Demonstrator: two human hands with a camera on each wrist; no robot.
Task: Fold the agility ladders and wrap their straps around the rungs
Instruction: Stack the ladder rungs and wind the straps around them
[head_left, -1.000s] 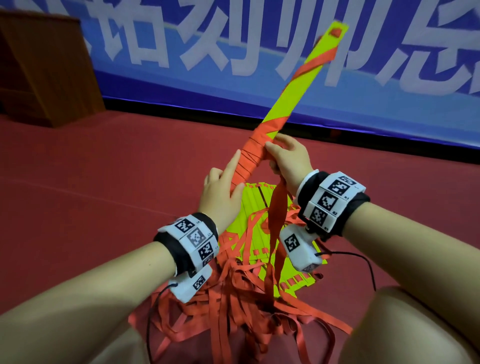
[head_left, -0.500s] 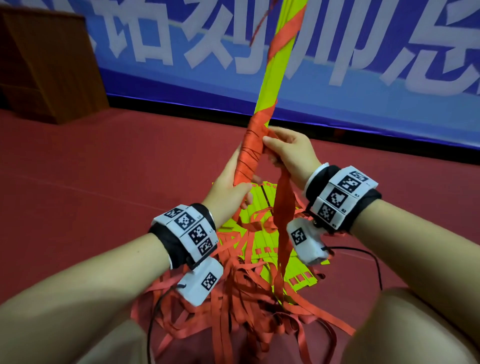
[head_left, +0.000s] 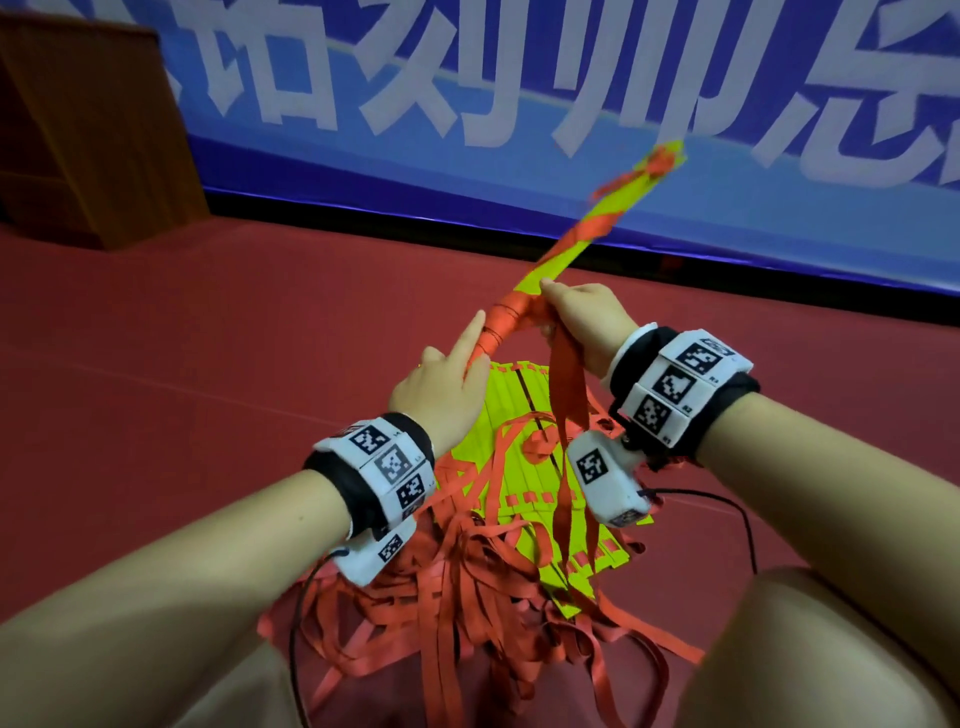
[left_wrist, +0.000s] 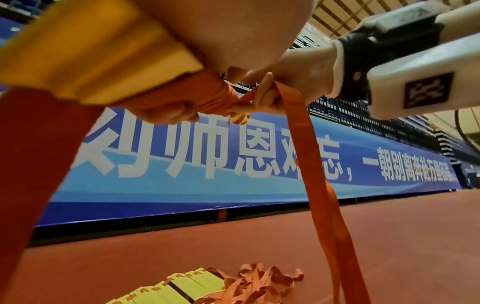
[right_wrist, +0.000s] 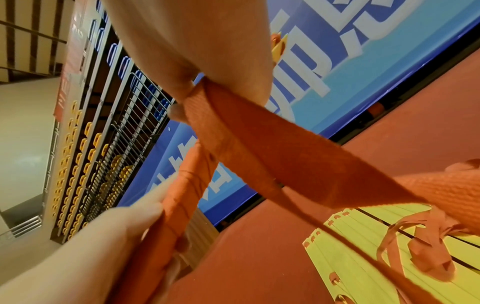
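A stack of yellow-green rungs (head_left: 558, 265) is held up in the air, slanting up to the right, partly bound in orange strap (head_left: 506, 322). My left hand (head_left: 441, 387) grips the bundle's lower end, its forefinger laid along the wrapped part. My right hand (head_left: 582, 317) pinches the loose strap (head_left: 566, 384) against the bundle just above the wraps. The strap (left_wrist: 319, 185) hangs down from that hand to the floor. In the right wrist view the wrapped bundle (right_wrist: 187, 185) runs into my left hand (right_wrist: 111, 236).
More yellow-green rungs (head_left: 519, 457) lie flat on the red floor (head_left: 182, 389) under a tangle of orange straps (head_left: 457, 613). A blue banner (head_left: 519, 104) with white characters runs along the back. A wooden cabinet (head_left: 88, 130) stands far left. My knees frame the pile.
The bundle swung from slanting right to nearly upright, then tilted down to the right again. Both hands kept their hold and the wrapped section stays about the same length.
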